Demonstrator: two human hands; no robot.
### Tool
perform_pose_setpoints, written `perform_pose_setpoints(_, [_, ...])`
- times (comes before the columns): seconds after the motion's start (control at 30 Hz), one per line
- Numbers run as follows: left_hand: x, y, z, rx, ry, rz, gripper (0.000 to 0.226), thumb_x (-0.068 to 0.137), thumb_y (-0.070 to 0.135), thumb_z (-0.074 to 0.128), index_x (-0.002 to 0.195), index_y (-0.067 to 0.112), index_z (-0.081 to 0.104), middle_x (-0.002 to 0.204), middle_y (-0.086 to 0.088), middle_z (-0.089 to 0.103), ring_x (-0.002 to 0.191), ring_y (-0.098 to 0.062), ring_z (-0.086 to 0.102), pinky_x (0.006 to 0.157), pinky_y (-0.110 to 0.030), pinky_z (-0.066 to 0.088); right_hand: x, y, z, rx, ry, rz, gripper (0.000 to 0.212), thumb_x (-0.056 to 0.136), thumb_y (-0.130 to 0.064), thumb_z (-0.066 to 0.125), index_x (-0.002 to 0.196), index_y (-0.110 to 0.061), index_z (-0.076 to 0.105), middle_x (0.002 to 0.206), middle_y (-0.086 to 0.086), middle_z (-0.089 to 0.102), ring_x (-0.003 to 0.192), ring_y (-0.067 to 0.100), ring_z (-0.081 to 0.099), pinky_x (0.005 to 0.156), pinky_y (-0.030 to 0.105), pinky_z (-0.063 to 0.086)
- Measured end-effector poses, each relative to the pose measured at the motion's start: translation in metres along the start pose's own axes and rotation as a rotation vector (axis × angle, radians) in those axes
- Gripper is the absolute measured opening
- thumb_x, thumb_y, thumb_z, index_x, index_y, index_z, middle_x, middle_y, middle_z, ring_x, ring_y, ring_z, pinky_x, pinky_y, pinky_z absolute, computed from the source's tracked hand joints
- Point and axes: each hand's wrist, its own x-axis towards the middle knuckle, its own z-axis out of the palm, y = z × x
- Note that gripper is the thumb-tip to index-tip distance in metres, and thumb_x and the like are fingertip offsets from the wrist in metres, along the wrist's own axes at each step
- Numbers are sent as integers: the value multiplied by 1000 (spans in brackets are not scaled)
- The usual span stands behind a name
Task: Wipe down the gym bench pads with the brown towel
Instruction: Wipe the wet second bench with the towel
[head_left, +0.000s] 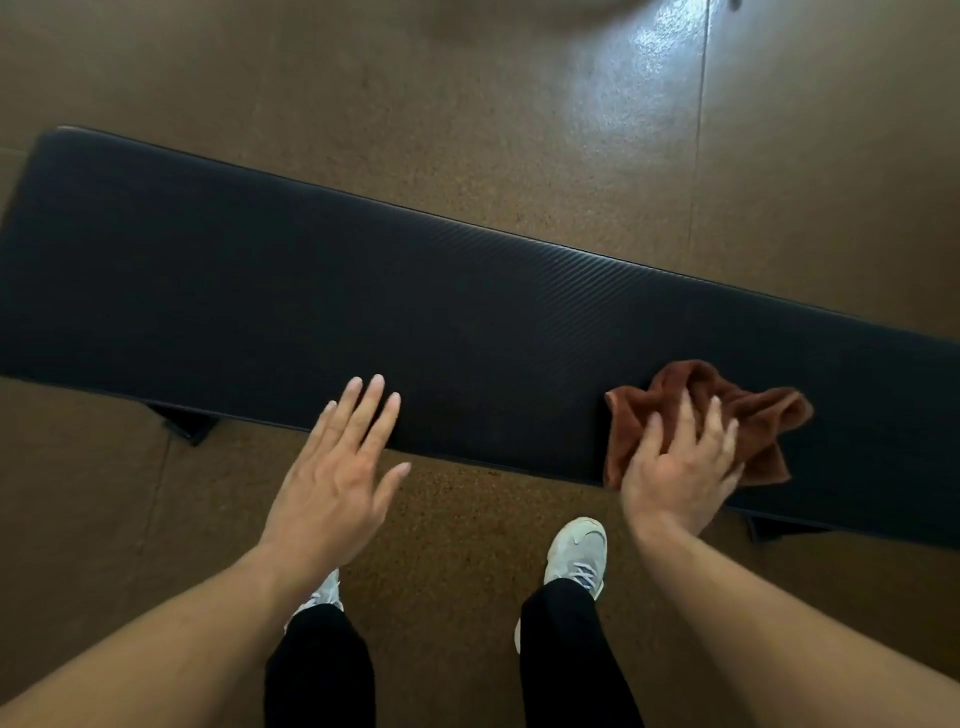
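Note:
A long black bench pad (363, 291) runs across the view from upper left to lower right. The brown towel (758, 415) lies crumpled on the pad's near edge at the right. My right hand (680, 462) presses flat on the towel's near half, fingers spread over the cloth. My left hand (343, 467) hovers open at the pad's near edge, fingers together, its fingertips over the pad, holding nothing.
A brown speckled floor (467, 104) surrounds the bench, with a glare patch at the upper right. Black bench feet (187, 423) show under the near edge. My legs in black trousers and white shoes (576, 551) stand close to the bench.

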Motion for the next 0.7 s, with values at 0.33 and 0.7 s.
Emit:
perform_pose_setpoints(0.33, [-84, -141, -16, 69, -13, -110, 73, 100, 51, 30, 162, 13, 19, 171, -4, 10, 158, -20, 5, 124, -47, 15, -140, -252, 79, -13, -154, -777, 48, 106, -50, 33, 154, -45, 39, 170, -6, 24, 160, 23, 7, 126, 60, 2])
perform_pose_setpoints(0.7, [-130, -264, -40, -167, -1, -562, 77, 102, 54, 36, 159, 25, -8, 167, 6, -17, 153, -9, -21, 125, -34, -7, -191, -409, 125, -244, -270, -1600, 52, 105, -47, 49, 155, -42, 40, 170, -2, 26, 160, 31, 9, 124, 64, 10])
